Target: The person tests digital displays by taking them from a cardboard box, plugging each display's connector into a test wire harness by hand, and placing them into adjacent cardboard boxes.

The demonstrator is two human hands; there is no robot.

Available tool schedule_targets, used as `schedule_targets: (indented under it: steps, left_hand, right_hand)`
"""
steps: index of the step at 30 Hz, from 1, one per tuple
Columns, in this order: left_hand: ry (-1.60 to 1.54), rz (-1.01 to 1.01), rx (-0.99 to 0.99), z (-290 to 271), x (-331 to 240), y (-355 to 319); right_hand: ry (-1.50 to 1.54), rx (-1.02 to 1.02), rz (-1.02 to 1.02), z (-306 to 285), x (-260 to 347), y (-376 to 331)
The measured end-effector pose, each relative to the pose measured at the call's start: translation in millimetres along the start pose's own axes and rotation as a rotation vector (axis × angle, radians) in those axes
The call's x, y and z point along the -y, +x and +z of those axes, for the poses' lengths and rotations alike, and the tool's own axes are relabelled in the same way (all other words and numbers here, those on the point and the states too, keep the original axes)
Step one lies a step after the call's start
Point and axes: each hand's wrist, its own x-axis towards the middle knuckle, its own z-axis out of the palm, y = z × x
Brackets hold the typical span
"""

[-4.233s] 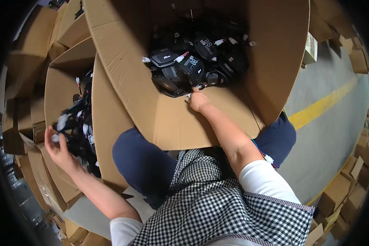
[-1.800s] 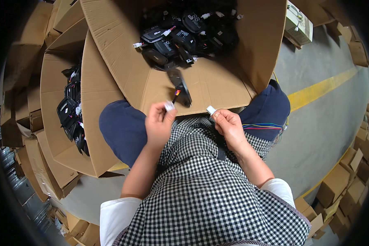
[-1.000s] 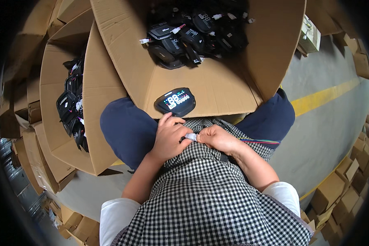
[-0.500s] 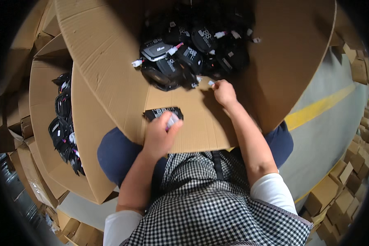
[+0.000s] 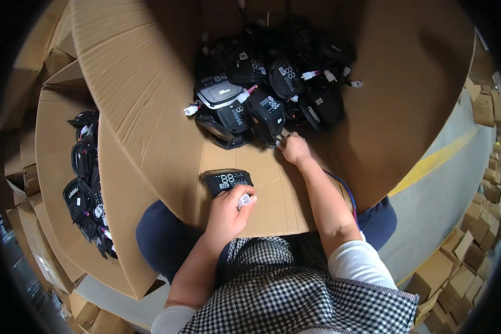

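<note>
My left hand point(image 5: 230, 214) is closed on a white plug connector point(image 5: 244, 200), gripped between thumb and fingers. Just beyond its knuckles sits a black digital display unit point(image 5: 227, 179), its face turned up; whether the fingers also touch it is hidden. My right hand point(image 5: 295, 149) reaches the near edge of a pile of similar units. Its fingers pinch a short wire lead point(image 5: 284, 134) beside a black display unit point(image 5: 268, 111) lying tilted on that pile. The lead's end is mostly covered by the fingertips.
The pile rests inside a large open cardboard box point(image 5: 133, 100), whose walls rise left and right. A second box point(image 5: 55, 183) at the left holds more black units. A blue and red cable point(image 5: 348, 193) curves beside my right forearm. Several cartons point(image 5: 440, 267) stand at the right.
My right hand has moved left to the lead at the pile's near edge. My left hand has turned slightly, and more of the display unit beyond it shows. The whole view has shifted.
</note>
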Motion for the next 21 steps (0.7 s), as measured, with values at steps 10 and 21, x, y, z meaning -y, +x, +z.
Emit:
schedule_targets:
  steps: [10,21]
  left_hand:
    - [0.204,0.155,-0.056,18,13,-15]
    - [0.312,0.388,0.434,33,-3,-29]
  right_hand:
    - [-0.371,-0.389,-0.418,-83,69,-176]
    - [0.018,-0.205,-0.758,-84,49,-276]
